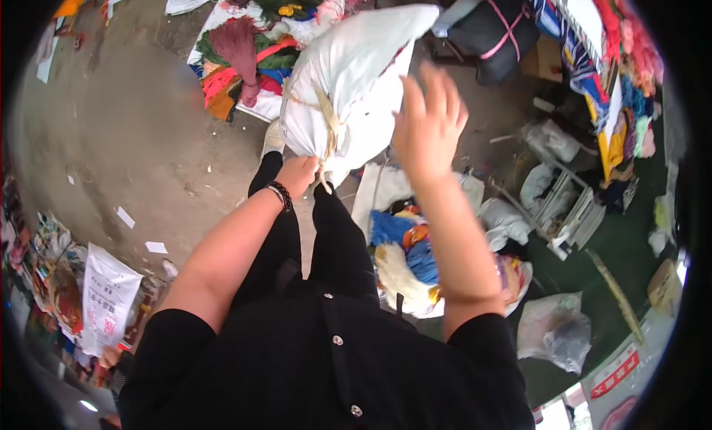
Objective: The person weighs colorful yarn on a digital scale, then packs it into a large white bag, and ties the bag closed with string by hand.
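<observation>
A large, full white woven sack (pixel 352 67) stands in front of my legs, bulging and leaning to the upper right. A pale straw-coloured tie (pixel 328 122) runs along its near side, with loose ends hanging down. My left hand (pixel 300 176), with a dark beaded bracelet at the wrist, is closed on the sack's gathered near edge by the tie. What exactly lies within its fingers is partly hidden. Raised to the right of the sack, my right hand (pixel 432 122) has its fingers apart and holds nothing; it is slightly blurred.
Yarn bundles (pixel 236 55) lie on white sheeting beyond the sack. Blue and cream yarn (pixel 404 245) sits by my right leg. A black bundle with pink cord (pixel 493 30) stands back right, near a metal frame (pixel 567 207). A printed white sack (pixel 107 296) lies at left.
</observation>
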`<state>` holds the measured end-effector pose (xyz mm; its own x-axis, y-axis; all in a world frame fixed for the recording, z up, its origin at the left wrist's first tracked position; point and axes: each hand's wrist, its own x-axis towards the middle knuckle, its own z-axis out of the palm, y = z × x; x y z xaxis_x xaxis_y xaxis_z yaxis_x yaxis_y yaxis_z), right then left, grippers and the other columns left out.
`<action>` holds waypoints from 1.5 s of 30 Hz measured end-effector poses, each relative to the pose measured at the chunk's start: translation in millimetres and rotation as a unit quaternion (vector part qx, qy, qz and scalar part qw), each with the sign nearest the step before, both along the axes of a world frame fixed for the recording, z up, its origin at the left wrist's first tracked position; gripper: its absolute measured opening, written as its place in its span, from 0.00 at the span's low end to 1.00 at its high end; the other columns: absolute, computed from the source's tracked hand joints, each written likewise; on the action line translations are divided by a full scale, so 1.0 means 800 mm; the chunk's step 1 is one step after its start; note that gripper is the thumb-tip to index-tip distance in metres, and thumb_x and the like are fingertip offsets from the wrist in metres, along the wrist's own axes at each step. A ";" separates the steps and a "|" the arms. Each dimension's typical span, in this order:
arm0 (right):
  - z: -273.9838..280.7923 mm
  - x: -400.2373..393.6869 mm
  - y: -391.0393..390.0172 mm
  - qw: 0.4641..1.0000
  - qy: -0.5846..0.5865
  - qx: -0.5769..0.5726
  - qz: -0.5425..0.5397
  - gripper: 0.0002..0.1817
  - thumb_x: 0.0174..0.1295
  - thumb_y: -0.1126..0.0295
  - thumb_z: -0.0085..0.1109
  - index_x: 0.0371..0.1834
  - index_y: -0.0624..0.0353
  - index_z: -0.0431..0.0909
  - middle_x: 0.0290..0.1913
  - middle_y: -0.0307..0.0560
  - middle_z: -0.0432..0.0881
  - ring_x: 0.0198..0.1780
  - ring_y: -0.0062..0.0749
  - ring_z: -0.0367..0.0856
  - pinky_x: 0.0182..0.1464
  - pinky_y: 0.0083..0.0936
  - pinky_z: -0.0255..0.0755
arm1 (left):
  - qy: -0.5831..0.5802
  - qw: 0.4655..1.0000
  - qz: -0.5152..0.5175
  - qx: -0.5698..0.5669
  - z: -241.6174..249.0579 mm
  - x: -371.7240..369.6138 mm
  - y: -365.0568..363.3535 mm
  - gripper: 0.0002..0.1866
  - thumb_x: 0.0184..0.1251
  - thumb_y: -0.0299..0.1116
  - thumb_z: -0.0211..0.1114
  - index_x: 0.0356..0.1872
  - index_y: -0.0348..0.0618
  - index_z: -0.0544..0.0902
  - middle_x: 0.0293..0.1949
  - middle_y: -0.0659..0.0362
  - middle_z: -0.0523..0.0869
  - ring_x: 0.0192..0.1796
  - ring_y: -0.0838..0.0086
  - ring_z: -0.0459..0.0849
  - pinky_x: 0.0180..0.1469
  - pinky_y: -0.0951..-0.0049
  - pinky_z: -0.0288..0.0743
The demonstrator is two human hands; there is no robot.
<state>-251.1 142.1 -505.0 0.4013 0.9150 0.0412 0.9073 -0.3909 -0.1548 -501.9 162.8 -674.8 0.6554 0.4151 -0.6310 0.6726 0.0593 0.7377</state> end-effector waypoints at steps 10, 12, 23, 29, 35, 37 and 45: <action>-0.078 0.096 0.164 0.957 -0.073 -0.234 0.158 0.16 0.64 0.68 0.42 0.53 0.60 0.71 0.40 0.57 0.79 0.42 0.47 0.79 0.51 0.37 0.70 | -0.012 0.984 -0.128 0.124 -0.012 0.018 -0.019 0.11 0.55 0.38 0.56 0.30 0.44 0.82 0.32 0.49 0.85 0.37 0.56 0.83 0.40 0.57 0.76; -0.081 0.083 0.181 0.937 -0.101 -0.280 0.183 0.21 0.65 0.66 0.42 0.60 0.61 0.62 0.51 0.58 0.74 0.49 0.50 0.76 0.54 0.38 0.68 | 0.005 0.992 -0.119 0.035 -0.009 0.027 -0.016 0.10 0.52 0.36 0.55 0.27 0.44 0.83 0.30 0.47 0.84 0.35 0.54 0.84 0.38 0.56 0.77; -0.233 0.223 0.180 0.659 -0.220 -0.594 0.405 0.15 0.55 0.69 0.49 0.40 0.63 0.81 0.47 0.57 0.80 0.51 0.49 0.78 0.53 0.37 0.72 | 0.125 0.983 0.134 -0.007 0.001 0.058 -0.063 0.18 0.64 0.42 0.47 0.37 0.41 0.82 0.35 0.45 0.83 0.40 0.50 0.82 0.44 0.53 0.73; -0.177 0.213 0.163 0.617 -0.224 -0.583 0.478 0.10 0.50 0.67 0.55 0.24 0.63 0.83 0.25 0.54 0.82 0.29 0.42 0.83 0.34 0.35 0.76 | 0.205 0.898 0.367 -0.131 0.007 0.092 -0.118 0.27 0.62 0.51 0.44 0.43 0.37 0.80 0.39 0.39 0.82 0.46 0.48 0.80 0.50 0.57 0.72; -0.066 0.179 0.138 0.686 0.088 -0.665 0.280 0.17 0.59 0.67 0.40 0.28 0.65 0.80 0.25 0.49 0.83 0.24 0.35 0.83 0.26 0.29 0.76 | 0.219 0.960 0.171 -0.026 -0.010 0.092 -0.158 0.17 0.56 0.37 0.52 0.40 0.40 0.83 0.40 0.44 0.84 0.45 0.53 0.83 0.48 0.58 0.75; -0.039 0.161 0.137 0.704 0.173 -0.631 0.275 0.15 0.59 0.69 0.42 0.29 0.68 0.78 0.25 0.52 0.83 0.24 0.33 0.82 0.25 0.26 0.76 | 0.239 0.948 0.208 0.032 0.027 0.046 -0.144 0.15 0.55 0.37 0.52 0.31 0.39 0.84 0.33 0.44 0.84 0.39 0.52 0.84 0.42 0.56 0.77; 0.052 0.111 0.121 0.683 0.381 -0.587 0.209 0.13 0.64 0.67 0.43 0.31 0.68 0.73 0.24 0.51 0.80 0.24 0.31 0.80 0.26 0.24 0.76 | 0.206 0.880 0.418 0.093 0.117 -0.095 -0.099 0.24 0.67 0.45 0.43 0.34 0.36 0.82 0.39 0.40 0.82 0.44 0.49 0.80 0.49 0.57 0.72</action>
<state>-162.6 238.8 -463.8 -0.4106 0.1801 -0.8939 0.8079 -0.3828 -0.4482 -577.7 83.7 -580.9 -0.1964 0.7642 -0.6143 0.6640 0.5647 0.4901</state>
